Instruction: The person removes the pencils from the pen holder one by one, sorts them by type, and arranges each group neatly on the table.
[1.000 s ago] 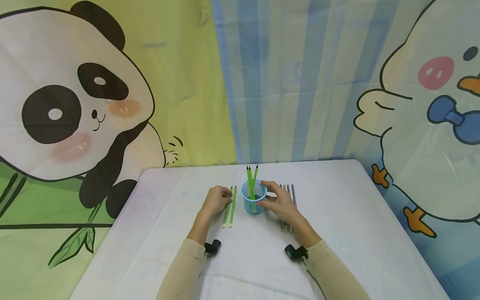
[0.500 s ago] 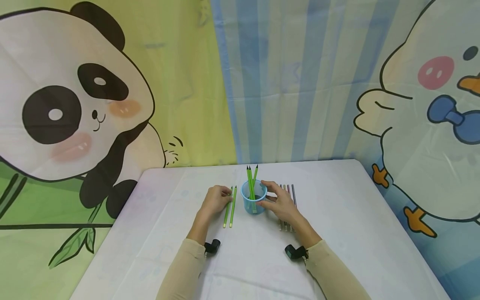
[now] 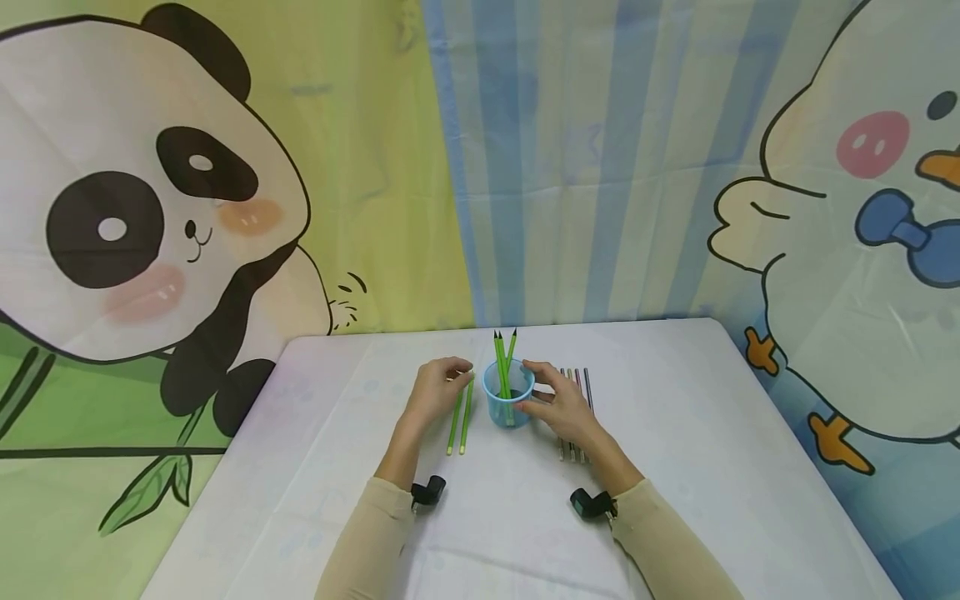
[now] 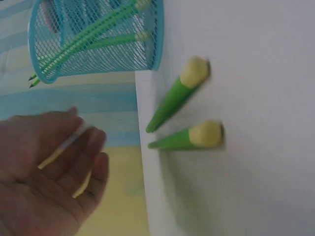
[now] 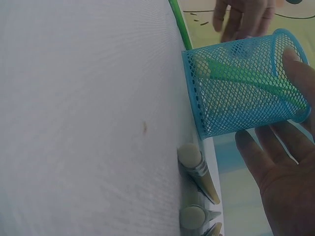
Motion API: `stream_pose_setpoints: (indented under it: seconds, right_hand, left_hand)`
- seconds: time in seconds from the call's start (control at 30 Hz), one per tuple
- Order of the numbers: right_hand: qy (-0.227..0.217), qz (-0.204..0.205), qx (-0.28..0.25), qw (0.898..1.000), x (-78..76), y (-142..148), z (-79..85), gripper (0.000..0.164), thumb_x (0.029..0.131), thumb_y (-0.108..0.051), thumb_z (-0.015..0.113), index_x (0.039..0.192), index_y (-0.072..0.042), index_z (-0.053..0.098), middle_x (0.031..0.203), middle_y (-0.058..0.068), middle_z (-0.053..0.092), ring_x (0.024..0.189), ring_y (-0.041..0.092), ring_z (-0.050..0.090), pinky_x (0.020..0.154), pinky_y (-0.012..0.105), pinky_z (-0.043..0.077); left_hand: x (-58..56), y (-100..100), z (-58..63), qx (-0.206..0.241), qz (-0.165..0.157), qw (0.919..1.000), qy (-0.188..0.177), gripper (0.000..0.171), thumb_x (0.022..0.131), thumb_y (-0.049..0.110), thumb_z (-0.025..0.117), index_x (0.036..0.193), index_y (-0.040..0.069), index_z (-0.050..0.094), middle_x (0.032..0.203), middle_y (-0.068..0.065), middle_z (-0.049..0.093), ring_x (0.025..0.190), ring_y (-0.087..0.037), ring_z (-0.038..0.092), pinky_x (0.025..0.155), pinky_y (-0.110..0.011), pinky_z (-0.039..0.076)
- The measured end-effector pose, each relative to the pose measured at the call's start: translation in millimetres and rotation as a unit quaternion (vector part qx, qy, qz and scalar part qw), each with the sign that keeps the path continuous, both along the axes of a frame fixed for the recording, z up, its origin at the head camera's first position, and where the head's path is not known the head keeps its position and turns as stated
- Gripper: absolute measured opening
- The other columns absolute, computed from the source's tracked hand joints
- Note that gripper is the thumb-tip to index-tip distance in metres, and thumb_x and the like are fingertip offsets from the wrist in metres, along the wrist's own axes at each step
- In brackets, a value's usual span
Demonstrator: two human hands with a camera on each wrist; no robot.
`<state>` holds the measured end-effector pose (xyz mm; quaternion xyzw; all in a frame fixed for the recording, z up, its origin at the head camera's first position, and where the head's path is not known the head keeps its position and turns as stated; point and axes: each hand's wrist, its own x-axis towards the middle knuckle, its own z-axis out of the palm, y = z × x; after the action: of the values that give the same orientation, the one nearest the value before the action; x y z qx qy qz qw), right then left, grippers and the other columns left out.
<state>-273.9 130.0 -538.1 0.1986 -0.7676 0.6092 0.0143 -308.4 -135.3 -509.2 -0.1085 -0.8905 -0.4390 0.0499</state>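
A blue mesh pencil holder (image 3: 498,414) stands upright on the white table, with 3 green pencils (image 5: 246,76) in it, dark tips up. My right hand (image 3: 564,408) holds the holder at its rim and right side, thumb and fingers spread about it. Left of the holder, two green pencils (image 4: 174,101) lie side by side, their pale ends toward me. Over their far ends hovers my left hand (image 3: 435,392), fingers loosely bent and nothing between them. In the left wrist view this hand (image 4: 54,167) is apart from both pencils.
Right of the holder, several slim dark and metallic-toned sticks (image 3: 587,386) lie in a row, partly hidden beneath my right hand. The white table (image 3: 675,392) ends at a curtain (image 3: 555,208) printed with cartoon animals.
My left hand has lifted from the left pencil and shifted slightly away from me and to the right, over the pencils' far ends. The right hand and the holder have stayed in place.
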Motion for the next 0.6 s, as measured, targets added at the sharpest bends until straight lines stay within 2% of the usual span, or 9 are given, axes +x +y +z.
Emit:
stream_pose_setpoints:
  seconds: [0.1,0.2,0.27,0.37,0.5,0.6]
  right_hand:
    - [0.005,-0.002,0.012,1.0,0.0,-0.7,0.1,0.075,0.086,-0.015,0.087,0.151,-0.008,0.05,0.152,0.02,0.053,0.139,0.041,0.054,0.11,0.049,0.052]
    - [0.009,-0.002,0.018,1.0,0.3,-1.3,0.8,0.075,0.087,-0.015,0.086,0.151,-0.008,0.049,0.153,0.019,0.053,0.139,0.041,0.054,0.109,0.048,0.053]
    - [0.01,-0.002,0.018,1.0,0.4,-1.7,0.9,0.075,0.087,-0.015,0.086,0.152,-0.008,0.049,0.153,0.02,0.052,0.139,0.041,0.054,0.109,0.048,0.053]
    - [0.009,-0.004,0.019,1.0,0.7,-1.9,1.6,0.075,0.087,-0.015,0.086,0.151,-0.008,0.049,0.153,0.019,0.052,0.138,0.04,0.054,0.109,0.048,0.053]
    - [0.009,-0.005,0.018,1.0,1.3,-2.1,2.1,0.075,0.087,-0.015,0.086,0.151,-0.008,0.049,0.154,0.019,0.052,0.139,0.04,0.054,0.11,0.049,0.052]
    - [0.012,-0.006,0.02,1.0,1.8,-2.5,2.2,0.075,0.087,-0.015,0.086,0.151,-0.007,0.049,0.154,0.021,0.052,0.138,0.041,0.055,0.109,0.05,0.052]
  left_hand:
    - [0.8,3.8,3.6,0.105,-0.021,0.9942,0.002,0.018,0.099,0.025,0.074,0.114,0.017,0.079,0.114,-0.003,0.078,0.106,-0.017,0.073,0.092,-0.034,0.061]
    - [1.2,8.3,6.3,0.207,-0.045,0.9773,0.0,0.018,0.098,0.023,0.075,0.114,0.017,0.079,0.12,-0.005,0.077,0.111,-0.019,0.072,0.096,-0.03,0.06]
    - [0.8,11.3,6.9,0.25,-0.059,0.9664,0.003,0.018,0.096,0.018,0.077,0.114,0.014,0.079,0.121,-0.006,0.076,0.113,-0.02,0.072,0.097,-0.028,0.06]
    - [-0.4,15.8,5.9,0.28,-0.071,0.9574,0.009,0.019,0.095,0.015,0.077,0.114,0.011,0.078,0.121,-0.004,0.076,0.115,-0.021,0.071,0.099,-0.026,0.058]
    - [-0.9,20.1,2.5,0.292,-0.075,0.9535,0.003,0.021,0.095,0.016,0.078,0.115,0.008,0.078,0.124,-0.005,0.075,0.117,-0.02,0.071,0.099,-0.025,0.058]
    - [-0.8,22.7,-0.4,0.299,-0.077,0.9513,-0.005,0.028,0.095,0.018,0.078,0.119,0.004,0.076,0.13,-0.012,0.072,0.119,-0.021,0.07,0.098,-0.023,0.058]
